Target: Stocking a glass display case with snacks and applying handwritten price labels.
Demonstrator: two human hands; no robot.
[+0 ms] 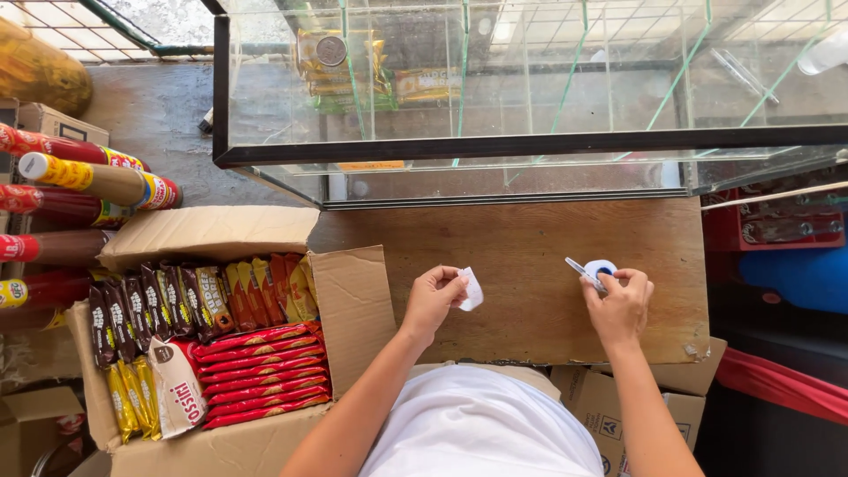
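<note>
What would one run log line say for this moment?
left hand: holds paper slip | right hand: holds tape roll | both over wooden counter | snack box at left

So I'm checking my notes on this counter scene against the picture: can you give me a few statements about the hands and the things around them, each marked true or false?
1. The left hand pinches a small white slip of paper. True.
2. The right hand holds a pair of scissors. False: it holds a small white roll of tape.
3. The cardboard box of wrapped snacks sits to the person's left. True.
4. The box is closed. False: its flaps are open, showing rows of red, yellow and brown packets.
5. Both hands are over a wooden board below a glass display case. True.
</note>
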